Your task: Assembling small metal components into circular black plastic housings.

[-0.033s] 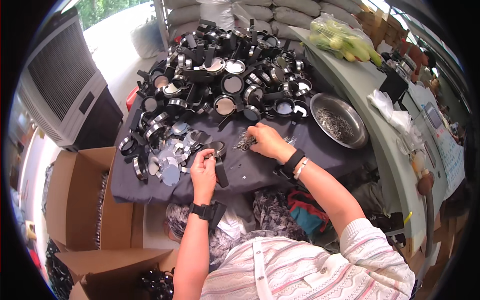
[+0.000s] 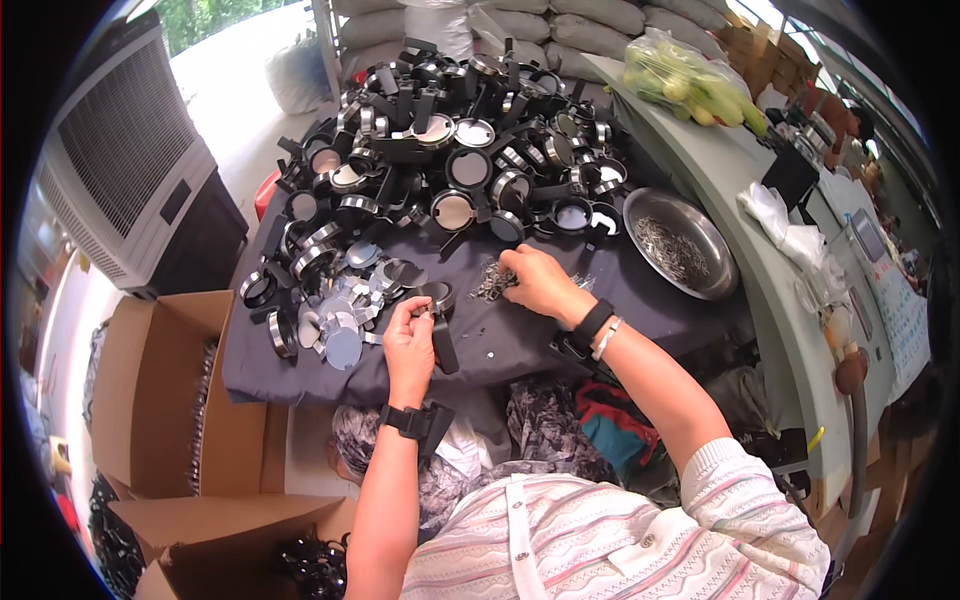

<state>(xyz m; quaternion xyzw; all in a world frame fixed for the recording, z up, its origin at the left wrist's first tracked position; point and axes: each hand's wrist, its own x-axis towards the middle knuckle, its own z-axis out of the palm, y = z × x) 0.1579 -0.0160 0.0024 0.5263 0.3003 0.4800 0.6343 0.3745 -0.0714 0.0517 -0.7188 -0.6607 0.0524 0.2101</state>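
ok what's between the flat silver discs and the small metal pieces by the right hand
In the head view, the left hand and a round black part with a flat handle, then dark cloth.

Daylight floods in from the open side at upper left, so strong that the ground (image 2: 240, 85) out there burns to white. The bench (image 2: 515, 335) is softly lit, its dark cloth soaking up light while the loose discs (image 2: 343, 348) and the bowl (image 2: 716, 272) throw back pale glints. Beneath it and toward the far right things go dimmer. The left hand (image 2: 408, 338) and right hand (image 2: 540, 285) look fairly sharp; the pins (image 2: 493, 283) merge into a tangle. The cooler (image 2: 125, 150) leans, bent near the rim, and black swallows the corners.
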